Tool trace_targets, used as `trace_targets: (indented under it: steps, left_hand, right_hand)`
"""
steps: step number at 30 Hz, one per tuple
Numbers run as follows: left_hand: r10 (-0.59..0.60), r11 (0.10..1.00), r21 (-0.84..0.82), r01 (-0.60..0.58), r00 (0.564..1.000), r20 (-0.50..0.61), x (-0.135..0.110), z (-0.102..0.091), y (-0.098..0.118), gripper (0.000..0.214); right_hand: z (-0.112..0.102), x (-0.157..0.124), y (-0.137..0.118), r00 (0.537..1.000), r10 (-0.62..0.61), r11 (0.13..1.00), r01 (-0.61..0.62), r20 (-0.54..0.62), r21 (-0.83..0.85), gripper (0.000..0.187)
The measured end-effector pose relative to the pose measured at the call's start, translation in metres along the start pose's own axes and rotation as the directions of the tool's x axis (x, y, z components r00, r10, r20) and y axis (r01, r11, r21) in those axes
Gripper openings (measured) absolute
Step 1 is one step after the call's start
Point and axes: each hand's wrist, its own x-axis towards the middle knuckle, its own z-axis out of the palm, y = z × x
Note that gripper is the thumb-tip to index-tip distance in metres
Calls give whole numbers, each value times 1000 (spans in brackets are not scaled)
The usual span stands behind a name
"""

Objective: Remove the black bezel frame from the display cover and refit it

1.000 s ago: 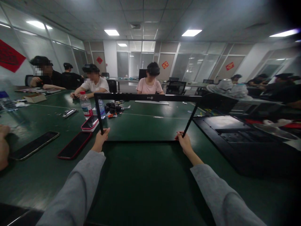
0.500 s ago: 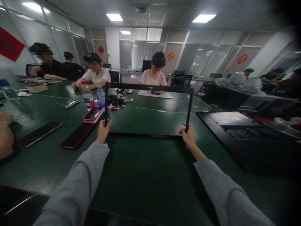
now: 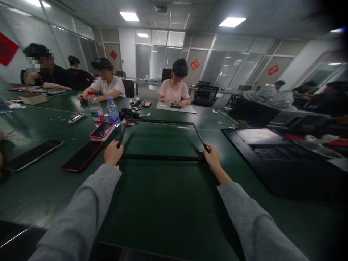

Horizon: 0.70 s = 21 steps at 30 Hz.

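Both of my hands hold a thin black rectangular screen bezel (image 3: 163,157) with an empty middle. My left hand (image 3: 113,154) is closed around its left side, near the lower corner. On the opposite side, my right hand (image 3: 212,158) grips the right bar, also low down. The bezel leans far back over the green table (image 3: 168,203), its far bar beyond my hands and its near bar between them. Whether it touches the tabletop, I cannot tell.
Left of the bezel lie a red-edged phone (image 3: 82,156), a pink-framed phone (image 3: 102,130) and a dark phone (image 3: 36,155). Two bottles (image 3: 112,110) stand behind them. A large black panel (image 3: 266,156) lies at right. Co-workers (image 3: 174,90) sit across the table.
The bezel has tipped from nearly upright to leaning far back, its top bar moving down and away from me. Both hands keep their hold. The view has shifted slightly.
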Motion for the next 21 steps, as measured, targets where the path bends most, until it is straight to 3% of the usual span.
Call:
trace_targets:
  steps: [4,14,21]
  left_hand:
    - [52,996,68,-53,998,20,-1,1,0,50]
    - [83,983,163,-87,996,32,2,6,-5,47]
    - [92,982,164,-97,995,38,6,11,-11,47]
  right_hand:
    - [-2,1,1,996,-69,993,73,55,-92,41]
    - [-3,-4,-2,998,-6,983,17,59,-185,45]
    - [-3,-3,-2,998,1,989,8,57,-148,42]
